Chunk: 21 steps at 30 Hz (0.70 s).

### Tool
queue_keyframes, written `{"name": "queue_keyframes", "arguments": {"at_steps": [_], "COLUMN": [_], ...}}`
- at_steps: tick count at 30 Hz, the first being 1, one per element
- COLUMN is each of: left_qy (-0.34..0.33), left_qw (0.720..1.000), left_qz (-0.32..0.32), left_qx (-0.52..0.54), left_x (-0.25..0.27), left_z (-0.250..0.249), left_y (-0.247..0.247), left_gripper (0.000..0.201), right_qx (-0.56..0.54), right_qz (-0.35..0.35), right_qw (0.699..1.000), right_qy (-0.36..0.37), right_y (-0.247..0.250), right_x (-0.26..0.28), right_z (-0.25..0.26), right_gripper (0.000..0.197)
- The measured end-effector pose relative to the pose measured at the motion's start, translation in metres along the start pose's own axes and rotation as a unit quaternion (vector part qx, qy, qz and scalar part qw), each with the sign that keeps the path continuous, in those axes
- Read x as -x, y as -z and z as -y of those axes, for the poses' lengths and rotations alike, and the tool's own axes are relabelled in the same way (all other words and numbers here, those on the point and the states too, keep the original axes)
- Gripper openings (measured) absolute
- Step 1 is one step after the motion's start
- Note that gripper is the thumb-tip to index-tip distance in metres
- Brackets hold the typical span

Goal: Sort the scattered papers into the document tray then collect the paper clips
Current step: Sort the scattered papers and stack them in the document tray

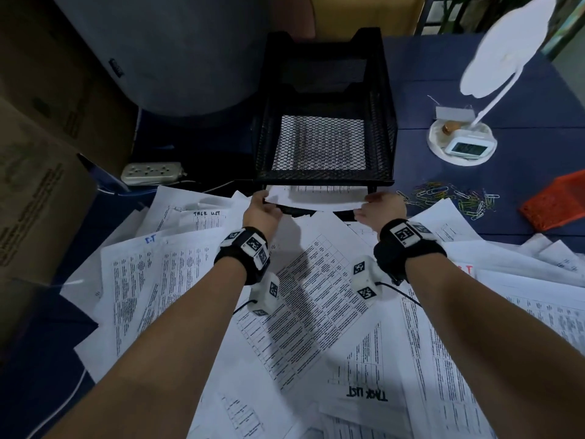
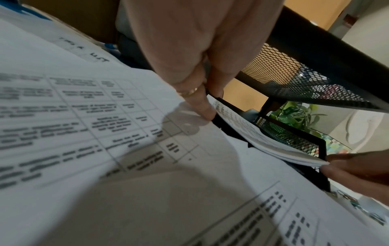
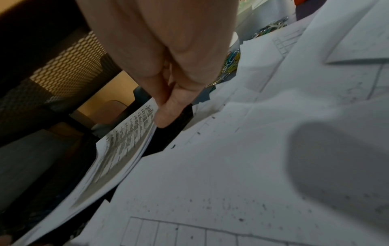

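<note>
I've got a thin stack of papers (image 1: 311, 200) half inside the lower shelf of the black mesh document tray (image 1: 323, 122), near edge still sticking out of the tray front. My left hand (image 1: 264, 205) pinches the stack's left corner, my right hand (image 1: 381, 205) pinches its right corner, thumbs under, fingers on top. Scattered papers (image 1: 310, 299) cover the desk in front of the tray, under both forearms. Paper clips (image 1: 456, 198) lie loose right of the tray, orange mesh basket (image 1: 557, 204) just beyond them. White desk lamp (image 1: 462, 141) right of the tray, power strip (image 1: 152, 173) left of it.
</note>
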<state>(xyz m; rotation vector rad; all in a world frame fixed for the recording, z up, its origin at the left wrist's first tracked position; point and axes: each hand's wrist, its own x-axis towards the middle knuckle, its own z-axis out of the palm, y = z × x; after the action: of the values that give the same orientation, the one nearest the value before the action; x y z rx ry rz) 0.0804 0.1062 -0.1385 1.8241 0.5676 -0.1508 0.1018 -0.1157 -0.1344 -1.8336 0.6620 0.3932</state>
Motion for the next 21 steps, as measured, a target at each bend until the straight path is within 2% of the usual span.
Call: {"name": "queue_keyframes", "arguments": {"at_steps": [2,3,4,5,6,8,9,11,13,16,19,21], "left_qy": [-0.005,-0.015,-0.03,-0.046,-0.063,-0.064,-0.061,-0.073,-0.066,-0.056,-0.06,-0.062], "left_qw": [1.0,0.997,0.991,0.978,0.959,0.92,0.9,0.872,0.87,0.874,0.894,0.914], "left_qz": [0.004,0.015,0.032,0.051,0.071,0.112,0.13,0.144,0.144,0.138,0.115,0.111], "left_qx": [-0.03,-0.071,-0.126,-0.197,-0.266,-0.37,-0.411,-0.462,-0.467,-0.462,-0.429,-0.384], "left_x": [0.007,0.012,0.017,0.026,0.032,0.043,0.047,0.053,0.055,0.056,0.059,0.06], "left_z": [0.004,0.006,0.008,0.009,0.01,0.017,0.02,0.025,0.028,0.028,0.026,0.025], "left_y": [0.003,0.004,0.005,0.005,0.004,-0.002,-0.005,-0.012,-0.013,-0.01,-0.005,0.001], "left_gripper": [0.037,0.033,0.03,0.03,0.036,0.065,0.08,0.094,0.095,0.094,0.08,0.059], "right_qx": [0.166,0.121,0.021,0.031,0.021,0.158,0.237,0.353,0.371,0.326,0.259,0.231], "right_qz": [-0.007,-0.008,-0.017,-0.043,-0.088,-0.1,-0.074,0.002,0.057,0.057,0.062,0.058], "right_qw": [0.986,0.992,0.999,0.995,0.992,0.977,0.963,0.93,0.921,0.93,0.94,0.942], "right_qy": [0.027,0.046,0.042,0.083,0.087,0.101,0.106,0.108,0.105,0.161,0.214,0.235], "right_y": [0.001,0.002,0.002,0.005,0.007,0.01,0.012,0.015,0.017,0.015,0.019,0.021], "right_x": [-0.004,-0.01,-0.005,0.001,0.002,0.01,0.016,0.029,0.036,0.045,0.055,0.057], "right_z": [-0.004,-0.008,-0.007,-0.009,-0.012,-0.017,-0.02,-0.022,-0.026,-0.026,-0.02,-0.016], "right_gripper": [0.003,0.011,0.016,0.016,0.015,0.02,0.024,0.039,0.042,0.01,0.013,0.018]}}
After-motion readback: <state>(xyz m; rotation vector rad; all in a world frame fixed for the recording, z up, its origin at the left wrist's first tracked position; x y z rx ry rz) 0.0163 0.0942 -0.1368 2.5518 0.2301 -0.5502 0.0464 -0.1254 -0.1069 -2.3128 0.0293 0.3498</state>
